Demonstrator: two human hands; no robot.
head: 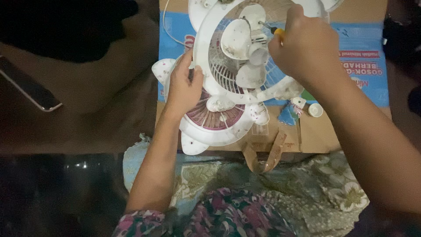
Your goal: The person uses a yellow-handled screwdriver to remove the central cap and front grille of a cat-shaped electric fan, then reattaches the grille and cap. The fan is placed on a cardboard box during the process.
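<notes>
2 hands work on 1 white fan (237, 66) lying on a flattened cardboard box (315, 131). The left hand (185, 85) grips the fan's ring frame at its left edge; the right hand (305, 46) is closed around a yellow-handled screwdriver (274, 30) at the hub. 1 small white cap (315, 110) lies just beside the fan. A blue printed panel covers the box's upper part.

— What sort of place is this?

— A home, by the look of it: someone sits on the floor (87, 87).

— What shows that?

— A flattened cardboard box (351, 13) serves as a mat, patterned cloth (307, 193) lies at six o'clock, a phone (30, 90) at nine, and a household fan (228, 66) sits at twelve.
</notes>
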